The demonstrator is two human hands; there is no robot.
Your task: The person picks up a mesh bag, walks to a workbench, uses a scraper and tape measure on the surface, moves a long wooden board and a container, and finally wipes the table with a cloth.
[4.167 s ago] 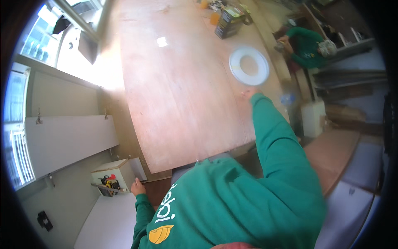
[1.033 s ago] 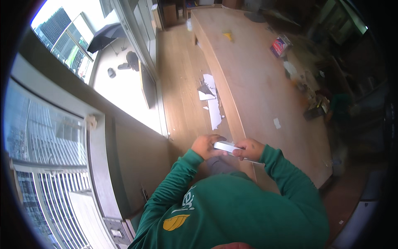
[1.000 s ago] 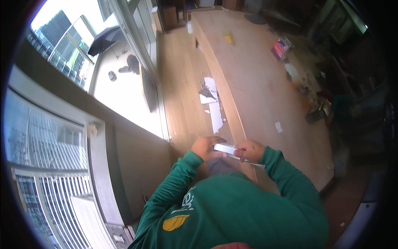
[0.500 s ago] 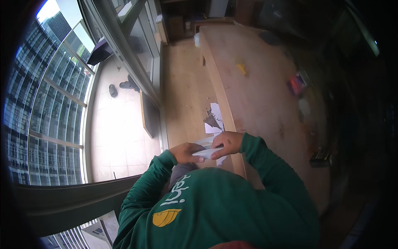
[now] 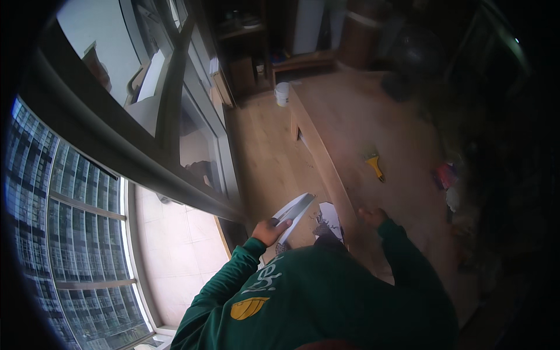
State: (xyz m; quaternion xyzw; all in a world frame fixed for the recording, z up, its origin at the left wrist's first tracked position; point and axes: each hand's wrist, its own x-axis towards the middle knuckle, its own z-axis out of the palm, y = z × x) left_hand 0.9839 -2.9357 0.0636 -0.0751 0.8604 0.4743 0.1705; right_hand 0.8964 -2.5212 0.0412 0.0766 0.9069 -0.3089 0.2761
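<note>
From my end, I find the white ring (image 5: 300, 205) already in the left hand (image 5: 268, 231), so the nearer hand is the one touching it. That grip is narrow, closed around the band at the ring's lower left, with the thumb laid across it. From there the rest of the ring reaches up and to the right, away from the hand and clear of the body, held in the air above the wooden floor (image 5: 256, 146).

The right hand (image 5: 372, 217) is off to the right, well apart from the ring, by the near edge of the tabletop (image 5: 402, 210). Its fingers look loosely bent and I see nothing in them, but blur and poor light mean I cannot tell how wide that grip is, or whether it touches the wood.

I see the ring at a slant, as a thin oval. Its long axis runs from lower left to upper right, the far end pointing ahead and toward the tabletop's long edge. A torn white scrap (image 5: 330, 214) lies on the floor between that far end and the right hand. A yellow-handled brush (image 5: 375, 167) rests farther up the tabletop.
</note>
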